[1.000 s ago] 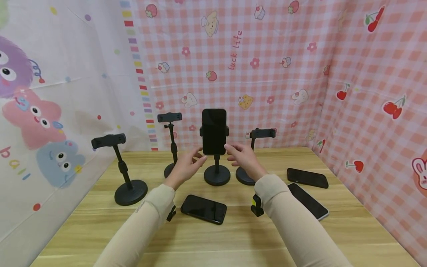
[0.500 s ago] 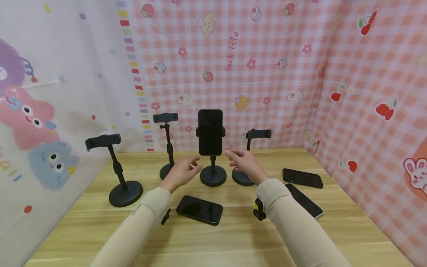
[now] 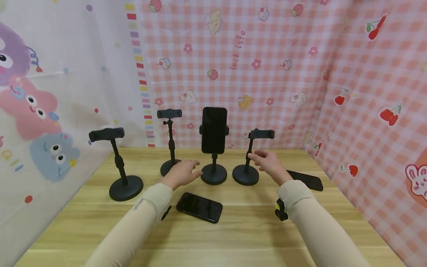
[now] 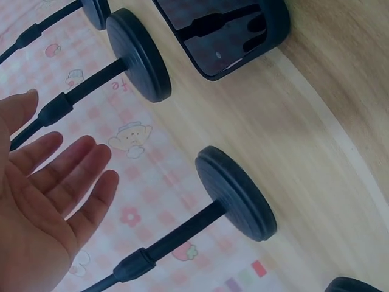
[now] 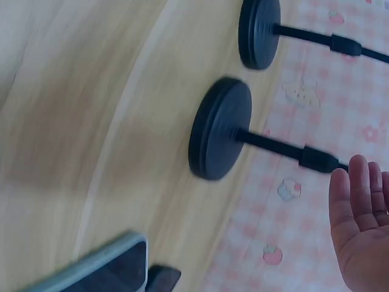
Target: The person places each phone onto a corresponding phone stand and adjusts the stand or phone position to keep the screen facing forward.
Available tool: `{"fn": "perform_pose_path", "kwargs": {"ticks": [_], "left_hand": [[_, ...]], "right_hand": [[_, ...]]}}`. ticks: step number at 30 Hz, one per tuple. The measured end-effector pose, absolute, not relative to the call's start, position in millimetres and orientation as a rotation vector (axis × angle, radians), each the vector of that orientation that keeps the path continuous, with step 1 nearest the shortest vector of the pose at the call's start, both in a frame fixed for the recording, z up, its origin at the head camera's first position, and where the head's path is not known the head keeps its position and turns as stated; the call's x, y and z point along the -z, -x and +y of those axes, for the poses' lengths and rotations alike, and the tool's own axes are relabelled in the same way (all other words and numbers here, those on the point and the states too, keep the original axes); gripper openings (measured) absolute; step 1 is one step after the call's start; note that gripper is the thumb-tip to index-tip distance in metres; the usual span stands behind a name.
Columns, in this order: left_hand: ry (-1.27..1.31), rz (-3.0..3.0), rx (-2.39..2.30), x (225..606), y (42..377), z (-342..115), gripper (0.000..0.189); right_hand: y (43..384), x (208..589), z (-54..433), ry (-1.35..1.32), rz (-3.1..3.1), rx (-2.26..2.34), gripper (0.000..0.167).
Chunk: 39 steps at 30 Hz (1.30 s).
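My left hand (image 3: 182, 173) hovers over the table with its fingers extended and nothing in them; the left wrist view shows its bare palm (image 4: 42, 213). My right hand (image 3: 268, 164) is beside the pole of the right phone stand (image 3: 245, 174), fingertips overlapping that pole in the head view, fingers loosely extended. A black phone (image 3: 214, 129) is upright in the clamp of the middle phone stand (image 3: 214, 174). Another black phone (image 3: 199, 207) lies flat between my forearms. To the left are two stands with bare clamps, the tall one (image 3: 170, 144) and the leftmost one (image 3: 126, 188).
One dark phone (image 3: 308, 180) lies at the right, partly behind my right hand. A light-edged phone (image 5: 103, 271) shows in the right wrist view; my right sleeve hides it in the head view. Patterned cloth (image 3: 283, 85) stands behind the wooden table (image 3: 213, 246).
My right hand has moved right, from beside the upright phone to the right stand's pole. My left hand has drawn back slightly and lower from the phone. The phone stays in its clamp.
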<state>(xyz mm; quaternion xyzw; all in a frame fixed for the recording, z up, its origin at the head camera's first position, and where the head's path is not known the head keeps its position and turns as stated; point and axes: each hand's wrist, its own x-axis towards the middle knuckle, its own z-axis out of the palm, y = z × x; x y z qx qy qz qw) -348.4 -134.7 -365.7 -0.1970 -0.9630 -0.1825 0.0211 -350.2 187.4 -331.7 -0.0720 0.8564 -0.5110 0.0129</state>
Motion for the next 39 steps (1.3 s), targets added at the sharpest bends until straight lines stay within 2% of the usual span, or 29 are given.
{"fn": "perform_pose_path", "kwargs": {"ticks": [7,12,15,19,29,33,39], "left_hand": [[0.613,-3.041,0.384,361.2,347.6,-130.8,0.048],[0.615,-3.063,0.301,361.5,346.5,-129.7,0.046],[0.613,-3.078,0.276,360.5,344.9,-129.9,0.043],[0.604,-3.104,0.27,360.3,343.3,-131.2,0.041],[0.614,-3.117,0.242,365.4,346.3,-133.0,0.042],[0.61,-3.118,0.257,367.0,347.8,-132.7,0.043],[0.618,-3.128,0.271,367.9,348.4,-132.2,0.043]], "right_hand": [[351.8,320.5,210.2,0.168,2.815,1.548,0.079],[354.7,305.0,215.2,0.15,2.947,1.508,0.091],[357.7,291.5,214.9,0.188,3.071,1.406,0.096],[363.1,273.4,212.0,0.334,3.272,1.102,0.094],[374.3,252.0,195.2,0.765,3.411,0.18,0.072],[377.7,256.6,188.1,0.852,3.411,0.079,0.056],[378.7,261.1,183.2,0.846,3.454,0.109,0.025]]}}
